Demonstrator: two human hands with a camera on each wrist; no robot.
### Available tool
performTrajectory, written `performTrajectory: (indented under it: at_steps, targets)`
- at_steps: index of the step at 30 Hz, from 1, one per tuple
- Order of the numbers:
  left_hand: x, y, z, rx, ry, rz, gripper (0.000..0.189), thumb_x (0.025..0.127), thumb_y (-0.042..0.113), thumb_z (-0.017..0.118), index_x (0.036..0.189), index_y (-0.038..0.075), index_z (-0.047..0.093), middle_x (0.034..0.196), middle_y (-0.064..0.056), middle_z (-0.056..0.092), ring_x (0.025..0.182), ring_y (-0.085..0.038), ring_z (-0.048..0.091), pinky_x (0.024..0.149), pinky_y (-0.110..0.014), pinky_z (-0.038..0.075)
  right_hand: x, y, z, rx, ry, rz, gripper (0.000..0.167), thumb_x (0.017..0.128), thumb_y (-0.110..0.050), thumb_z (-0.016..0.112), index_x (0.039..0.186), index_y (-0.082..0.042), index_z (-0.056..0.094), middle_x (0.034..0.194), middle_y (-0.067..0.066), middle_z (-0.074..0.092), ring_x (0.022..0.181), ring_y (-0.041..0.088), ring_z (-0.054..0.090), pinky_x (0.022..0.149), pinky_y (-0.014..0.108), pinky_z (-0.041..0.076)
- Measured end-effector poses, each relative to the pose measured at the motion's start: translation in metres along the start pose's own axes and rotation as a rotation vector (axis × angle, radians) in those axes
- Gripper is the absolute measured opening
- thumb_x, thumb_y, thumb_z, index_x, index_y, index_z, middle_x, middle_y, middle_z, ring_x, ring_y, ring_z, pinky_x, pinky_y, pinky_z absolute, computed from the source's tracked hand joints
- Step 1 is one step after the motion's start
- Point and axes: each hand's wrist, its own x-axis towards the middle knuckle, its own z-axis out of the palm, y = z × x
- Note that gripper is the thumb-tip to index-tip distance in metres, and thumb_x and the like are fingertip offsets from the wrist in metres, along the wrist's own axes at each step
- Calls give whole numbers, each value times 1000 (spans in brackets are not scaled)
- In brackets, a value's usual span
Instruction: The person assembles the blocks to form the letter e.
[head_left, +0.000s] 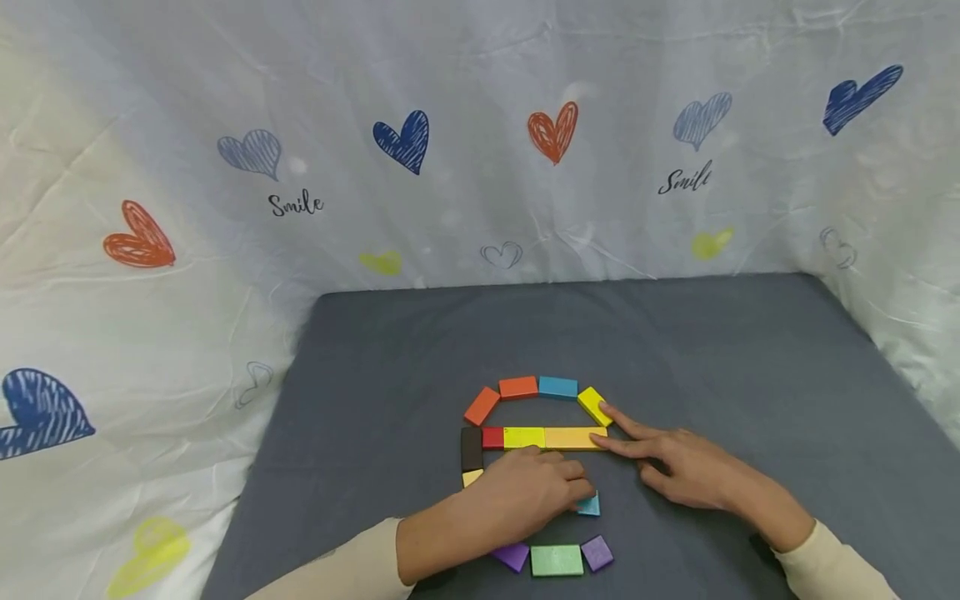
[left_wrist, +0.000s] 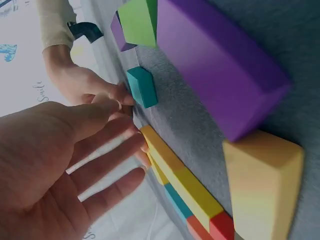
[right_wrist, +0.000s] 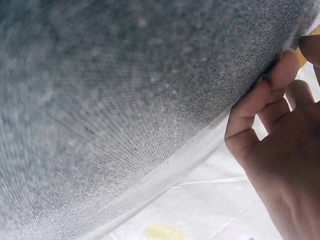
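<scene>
My right hand (head_left: 686, 467) reaches in from the right with index and middle fingers stretched out. One fingertip touches a slanted yellow block (head_left: 594, 406), the other the end of a long light-orange block (head_left: 568, 438). Its remaining fingers are bent, as the right wrist view shows. My left hand (head_left: 525, 493) hovers palm-down over the middle of the block outline, beside a light blue block (head_left: 590, 505). In the left wrist view its fingers are extended with nothing between them, and that teal-looking block (left_wrist: 142, 87) lies apart on the cloth.
Red (head_left: 492, 438) and bright yellow (head_left: 524, 437) blocks continue the crossbar. Orange (head_left: 519, 388) and blue (head_left: 558, 387) blocks arch above. A black block (head_left: 472, 448) and pale yellow block (head_left: 472, 477) run down the left; purple (head_left: 512, 556) and green (head_left: 557, 561) blocks lie below on grey cloth (head_left: 360, 400).
</scene>
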Motion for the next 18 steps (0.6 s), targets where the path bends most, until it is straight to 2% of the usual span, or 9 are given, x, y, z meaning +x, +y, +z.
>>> performTrajectory:
  at_steps: [4,7,12,18]
  targets:
    - [-9,1,2,102,-61,82,43,106,27,66,148,37,62,149,22,57,135,-3,54,101,-25,51,-1,-1,0,-10,3,6,69,101,-2,63,160,-35,48,176,0,23,45,-3,22,50,20,32]
    - [-12,4,7,129,-80,113,48,107,27,66,153,37,57,155,22,51,138,-3,50,101,-25,49,0,-1,1,-15,-1,8,70,101,-2,63,160,-36,48,176,-1,23,46,-3,23,51,20,31]
    - [-12,5,14,66,-65,134,52,108,27,62,158,38,51,161,23,44,139,-3,48,105,-26,49,0,0,1,-19,-8,2,69,102,-2,63,161,-35,46,176,0,22,46,-3,25,52,20,32]
    - [-4,2,15,1,-112,149,55,109,25,60,160,42,45,164,25,38,146,-1,40,113,-29,44,0,0,1,-16,0,-1,70,102,-1,63,161,-34,46,176,0,22,46,-3,25,52,20,33]
